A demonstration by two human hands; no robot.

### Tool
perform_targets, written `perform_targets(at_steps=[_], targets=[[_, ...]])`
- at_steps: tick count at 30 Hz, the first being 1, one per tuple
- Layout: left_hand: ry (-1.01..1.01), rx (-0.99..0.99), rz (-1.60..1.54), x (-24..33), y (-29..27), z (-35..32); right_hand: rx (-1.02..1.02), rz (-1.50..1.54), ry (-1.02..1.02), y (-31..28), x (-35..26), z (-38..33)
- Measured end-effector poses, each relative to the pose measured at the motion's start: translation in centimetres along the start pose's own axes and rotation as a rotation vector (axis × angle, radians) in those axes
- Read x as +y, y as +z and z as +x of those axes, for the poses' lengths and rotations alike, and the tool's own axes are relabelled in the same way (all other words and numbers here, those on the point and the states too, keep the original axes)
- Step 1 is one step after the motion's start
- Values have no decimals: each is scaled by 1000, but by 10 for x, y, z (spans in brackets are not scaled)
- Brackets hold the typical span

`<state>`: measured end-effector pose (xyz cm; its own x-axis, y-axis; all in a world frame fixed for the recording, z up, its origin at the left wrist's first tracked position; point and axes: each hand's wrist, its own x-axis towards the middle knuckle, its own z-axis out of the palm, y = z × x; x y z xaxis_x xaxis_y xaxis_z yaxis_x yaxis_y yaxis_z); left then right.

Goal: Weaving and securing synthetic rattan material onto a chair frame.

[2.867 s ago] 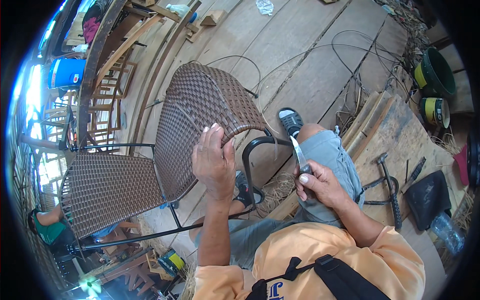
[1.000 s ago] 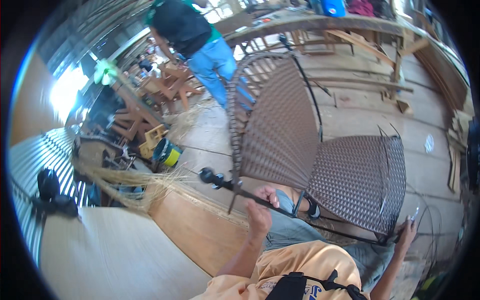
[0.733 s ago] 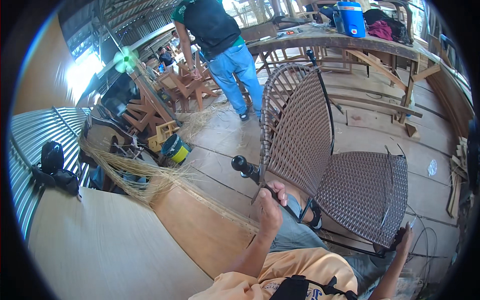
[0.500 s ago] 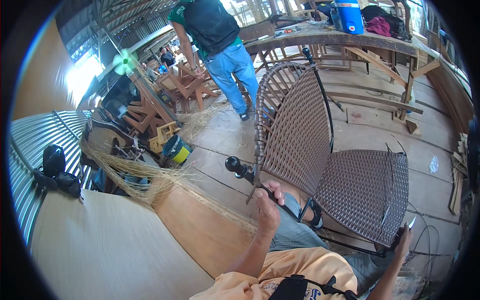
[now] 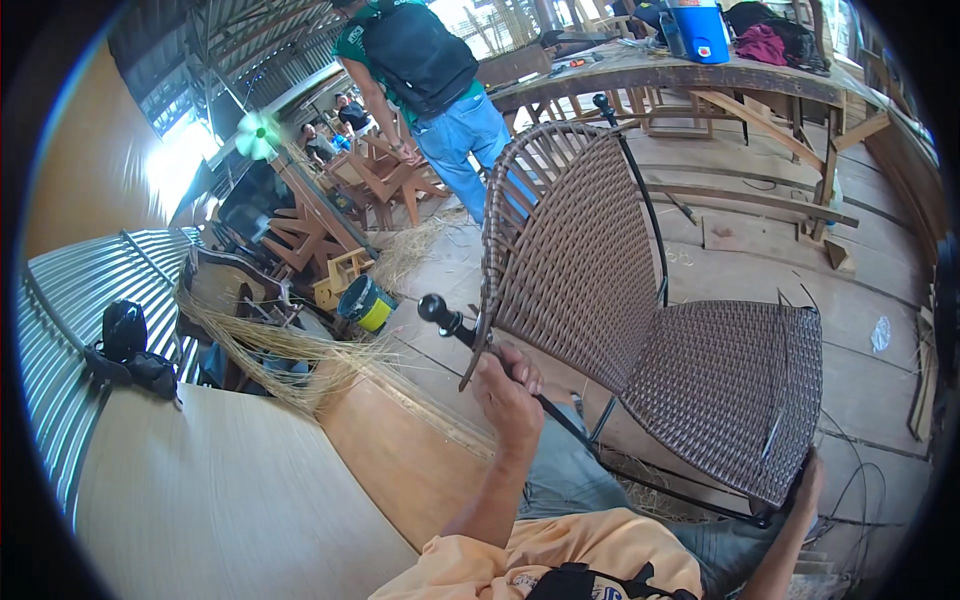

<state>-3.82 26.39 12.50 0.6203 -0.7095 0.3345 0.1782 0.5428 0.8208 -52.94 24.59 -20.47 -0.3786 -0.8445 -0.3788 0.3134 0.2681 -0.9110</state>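
A woven chair [image 5: 570,240] with dark brown strands on a black metal frame stands tilted before me. My left hand [image 5: 510,390] is closed around the black frame post [image 5: 455,325], just below its round knob. Beside those fingers hangs the loose end of a brown strand [image 5: 470,372]. My right hand [image 5: 808,485] is at the front right corner of the woven seat [image 5: 725,375], in shadow. Its fingers are curled but mostly hidden, and what they hold does not show. Thin loose strands stick up from the seat's far edge.
A pale wooden panel [image 5: 230,490] lies at left, with a bundle of straw-like fibres [image 5: 265,355] beyond it. A bucket [image 5: 366,303] stands on the plank floor. A person [image 5: 420,70] stands beyond the chair. A workbench [image 5: 660,85] carries a blue cooler [image 5: 698,35].
My left hand has moved left and toward the knob, and the chair back has swung left with it. A pale blade tip seen earlier above my right hand no longer shows.
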Motion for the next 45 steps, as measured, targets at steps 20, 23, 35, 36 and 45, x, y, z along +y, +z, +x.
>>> perform_targets(at_steps=[20,23,35,36,45], targets=[[-99,-11,40,-42,61,96,124,-175,-63,1,62,37],[-65,-43,100,-55,67,121,3,50,-73,3,81,25],[-98,-158,227,-85,49,228,47,10,90,146,-37,-139],[-92,-115,257,-87,56,221,110,-57,72,138,-34,-139],[-19,-106,405,-116,40,195,-102,-693,-183,126,-81,-117]])
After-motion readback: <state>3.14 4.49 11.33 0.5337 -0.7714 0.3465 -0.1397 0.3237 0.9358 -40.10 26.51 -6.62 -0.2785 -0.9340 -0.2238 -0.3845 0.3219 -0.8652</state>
